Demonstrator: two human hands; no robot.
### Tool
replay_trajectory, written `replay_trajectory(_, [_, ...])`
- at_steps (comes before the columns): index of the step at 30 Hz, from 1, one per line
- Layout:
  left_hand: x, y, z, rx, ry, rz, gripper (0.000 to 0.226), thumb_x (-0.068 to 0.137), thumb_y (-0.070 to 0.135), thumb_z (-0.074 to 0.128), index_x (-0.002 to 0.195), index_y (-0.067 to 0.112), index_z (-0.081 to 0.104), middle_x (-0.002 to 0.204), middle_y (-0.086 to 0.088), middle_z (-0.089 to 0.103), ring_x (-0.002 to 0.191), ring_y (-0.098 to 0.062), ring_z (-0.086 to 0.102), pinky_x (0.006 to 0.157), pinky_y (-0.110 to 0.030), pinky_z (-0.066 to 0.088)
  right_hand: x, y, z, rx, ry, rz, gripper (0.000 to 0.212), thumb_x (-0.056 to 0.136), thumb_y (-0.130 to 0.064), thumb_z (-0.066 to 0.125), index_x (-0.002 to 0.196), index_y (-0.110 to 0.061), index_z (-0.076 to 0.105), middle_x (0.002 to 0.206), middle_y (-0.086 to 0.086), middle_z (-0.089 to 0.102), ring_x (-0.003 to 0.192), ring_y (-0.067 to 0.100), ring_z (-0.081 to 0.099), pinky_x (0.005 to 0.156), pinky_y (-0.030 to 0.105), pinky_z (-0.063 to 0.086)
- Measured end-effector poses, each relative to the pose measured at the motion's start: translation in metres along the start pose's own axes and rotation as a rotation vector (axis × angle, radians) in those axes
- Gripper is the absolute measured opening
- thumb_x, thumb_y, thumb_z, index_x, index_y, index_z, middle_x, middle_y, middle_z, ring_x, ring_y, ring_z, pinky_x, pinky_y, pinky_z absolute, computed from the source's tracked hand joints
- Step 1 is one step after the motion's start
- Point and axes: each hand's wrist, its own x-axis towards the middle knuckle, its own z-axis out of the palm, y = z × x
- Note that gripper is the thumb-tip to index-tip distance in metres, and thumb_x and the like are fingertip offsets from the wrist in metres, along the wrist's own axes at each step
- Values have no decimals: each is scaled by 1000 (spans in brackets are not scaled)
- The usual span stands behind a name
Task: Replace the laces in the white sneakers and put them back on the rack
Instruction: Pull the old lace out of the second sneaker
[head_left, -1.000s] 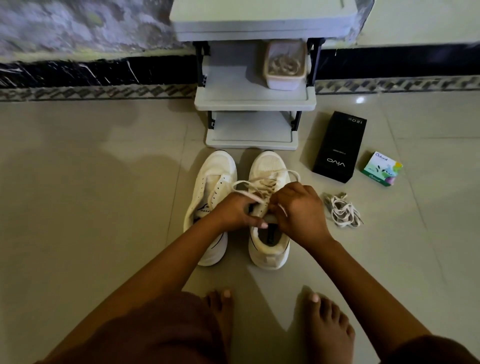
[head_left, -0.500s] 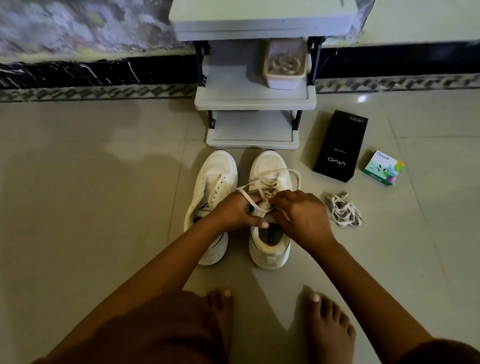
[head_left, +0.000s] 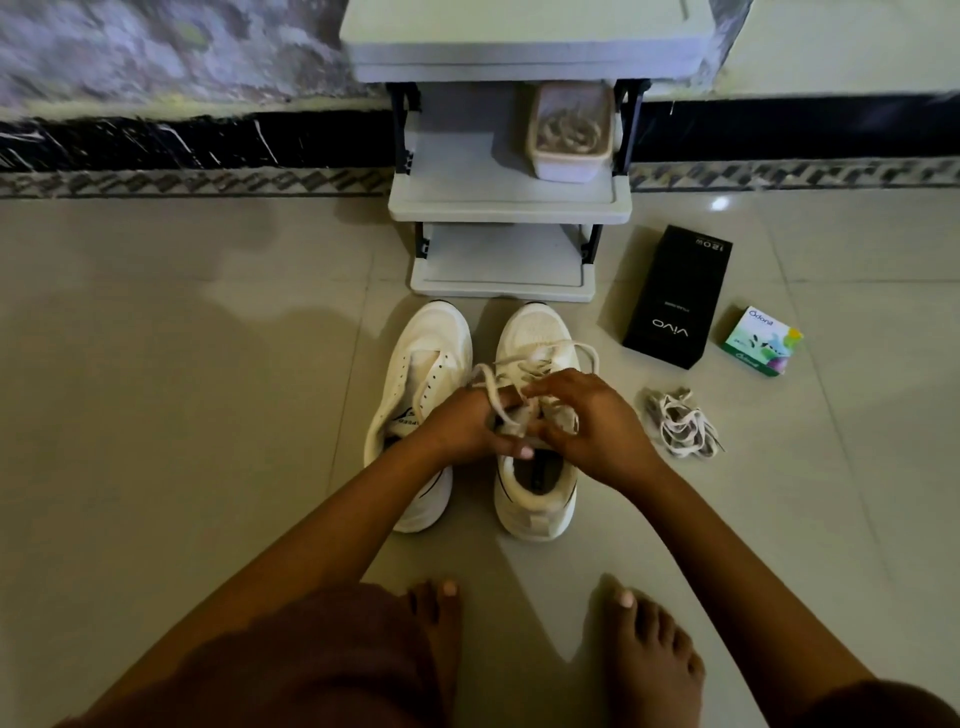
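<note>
My left hand (head_left: 462, 426) and right hand (head_left: 587, 426) both pinch the lace (head_left: 487, 385) over the sneaker (head_left: 535, 501) directly beneath them; I judge I'm tying it off. Next comes an even pull, then the unlaced sneaker (head_left: 415, 358) just left of my left hand.

So that's two white sneakers (head_left: 431, 338) before one grey plastic rack (head_left: 509, 202), one pale tub (head_left: 569, 161) on it; right of it one black box (head_left: 675, 296), one small green box (head_left: 761, 340), one lace bundle (head_left: 680, 423).

Dim, soft focus (edges warped)
</note>
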Motion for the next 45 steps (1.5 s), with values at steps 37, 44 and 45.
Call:
replay_trajectory(37, [4, -2, 5, 188, 42, -38, 62, 74, 41, 75, 130, 27, 52, 125, -1, 60, 111, -19, 55, 89, -28, 44, 4, -29, -21, 639, 172, 111, 18, 89, -16, 63, 73, -25, 64, 81, -2, 67, 84, 11, 64, 76, 24, 49])
replay_trajectory(44, [1, 4, 2, 230, 17, -67, 63, 77, 39, 73, 133, 23, 49, 131, -3, 57, 117, -21, 54, 98, -39, 45, 20, -18, -33, 127, 13, 294, 72, 86, -23, 66, 146, -14, 27, 144, 7, 42, 128, 24, 43, 101, 35, 37])
replay_trajectory(45, [2, 4, 2, 231, 29, -63, 59, 77, 38, 73, 130, 23, 52, 127, -3, 59, 113, -20, 56, 96, -39, 47, 15, -14, -28, 69, -110, 312, 82, 84, -25, 68, 149, -13, 18, 148, 8, 36, 131, 25, 39, 102, 34, 36])
